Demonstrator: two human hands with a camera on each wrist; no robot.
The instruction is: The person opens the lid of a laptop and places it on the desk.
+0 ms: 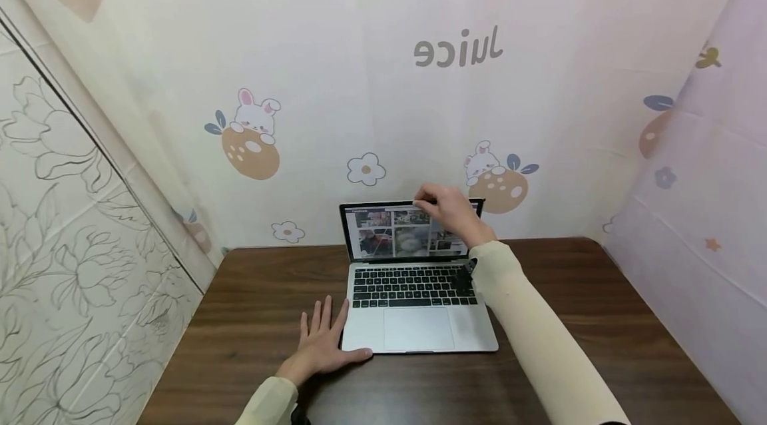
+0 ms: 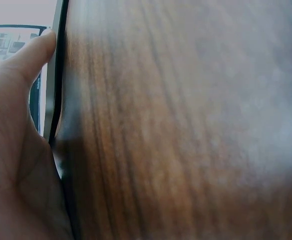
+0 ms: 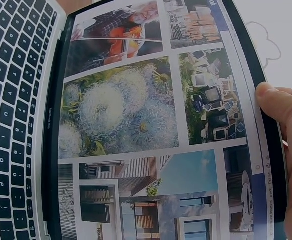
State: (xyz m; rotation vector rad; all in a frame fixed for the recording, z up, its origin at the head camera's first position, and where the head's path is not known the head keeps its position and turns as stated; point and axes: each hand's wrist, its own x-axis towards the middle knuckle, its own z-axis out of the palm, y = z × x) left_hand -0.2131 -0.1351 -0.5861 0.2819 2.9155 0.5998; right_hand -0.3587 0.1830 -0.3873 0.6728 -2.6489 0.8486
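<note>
A silver laptop (image 1: 419,330) stands opened on the table, its lit screen (image 3: 118,107) filled with a grid of pictures. My right hand (image 1: 453,213) pinches the lid's top edge between thumb and fingers. In the right wrist view, that hand's thumb (image 3: 266,92) lies on the black bezel, while its fingers are mostly hidden behind the lid. My left hand (image 1: 322,347) is spread at the laptop's front left corner. Its thumb (image 2: 38,47) lies along the front edge, and its straight fingers reach beside the left side.
The dark wooden table (image 1: 257,318) extends on both sides of the laptop. Behind it hangs a pale curtain (image 1: 365,78) with rabbit and fruit prints, close to the lid. Another curtain (image 1: 707,212) borders the right side, and a flower-patterned panel (image 1: 78,265) the left.
</note>
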